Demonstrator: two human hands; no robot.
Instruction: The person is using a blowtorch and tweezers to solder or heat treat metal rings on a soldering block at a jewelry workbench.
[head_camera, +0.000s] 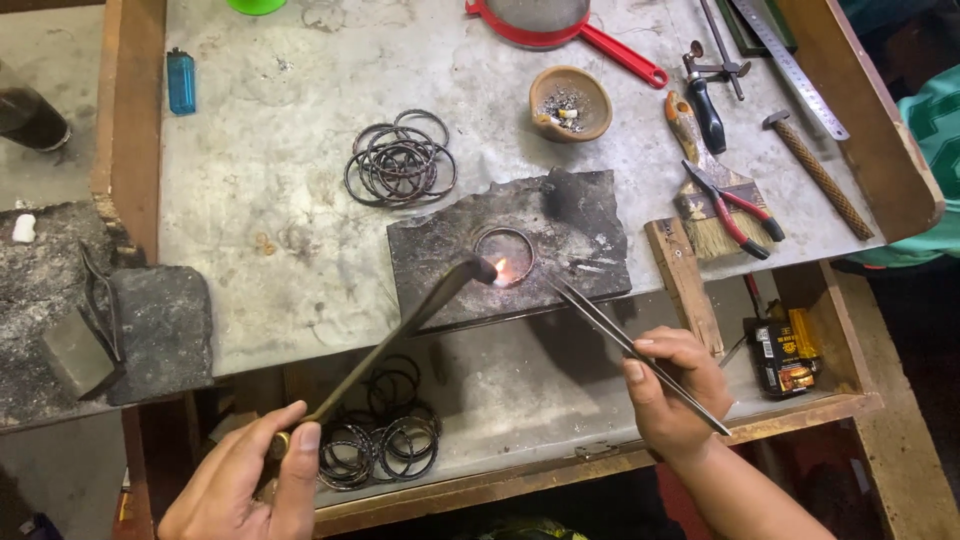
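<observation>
Left hand (250, 480) is closed round the butt of a long dark torch pipe (400, 335), thumb and forefinger pinched on a brass-coloured fitting at its near end. From that grip the pipe is run up and away to the right; a small orange flame (500, 270) is seen at its tip.

Right hand (675, 385) is closed on a pair of long metal tweezers (620, 340), held pen-style btwn thumb and first fingers, rear end projecting past the wrist. Tips are extended up-left from the grip to a point just beside the flame (whether anything is nipped at the tips cannot be told).

A thin metal ring (504, 256) is laid flat on a charred block (580, 225), at the far end of both tools. Flame is at the ring's near-left edge, touching or nearly so.

Beyond the torch tip, approx. up-left, a pile of dark bangles (400, 160) is noted. A second bangle pile (385, 440) lies in the open drawer (560, 400), just right of the left-hand grip. Pliers with red handles (735, 210) and a brush (700, 190) lie well beyond the right hand.
</observation>
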